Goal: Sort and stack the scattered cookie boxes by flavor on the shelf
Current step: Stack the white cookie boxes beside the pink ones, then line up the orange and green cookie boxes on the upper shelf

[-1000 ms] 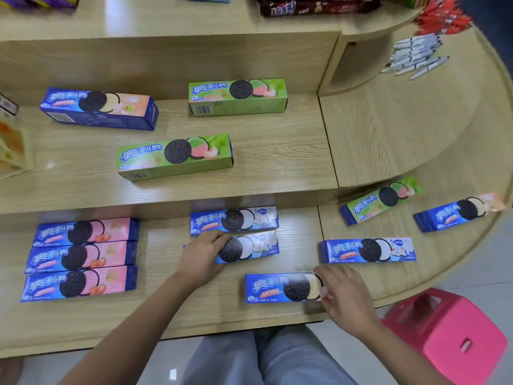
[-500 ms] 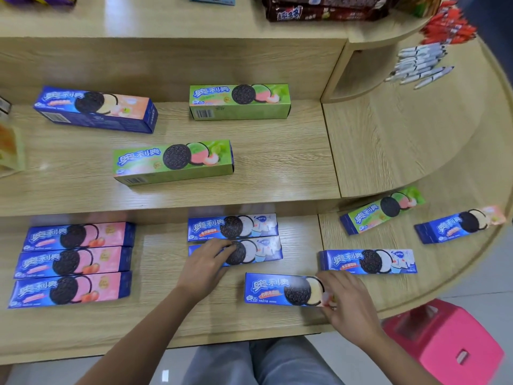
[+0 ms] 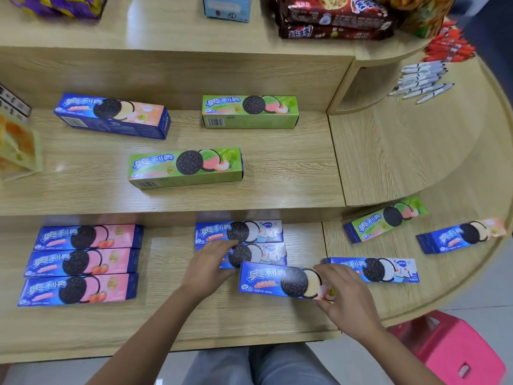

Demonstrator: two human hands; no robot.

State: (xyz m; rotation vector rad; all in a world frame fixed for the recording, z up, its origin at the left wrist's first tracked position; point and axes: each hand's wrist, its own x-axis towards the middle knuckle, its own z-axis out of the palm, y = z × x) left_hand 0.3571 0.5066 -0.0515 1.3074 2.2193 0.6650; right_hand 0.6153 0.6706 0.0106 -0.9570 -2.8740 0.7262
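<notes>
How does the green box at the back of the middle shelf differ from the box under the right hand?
The back green box is green and lies untouched on the middle shelf. The held box is blue, sits on the lower shelf, with the right hand on its end. Both show a dark cookie.

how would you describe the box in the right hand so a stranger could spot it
Look at the lowest wooden shelf, front centre. The right hand grips one end of a blue box. Unlike the white-ended boxes behind it, its cookie shows cream filling and it lies tilted.
</notes>
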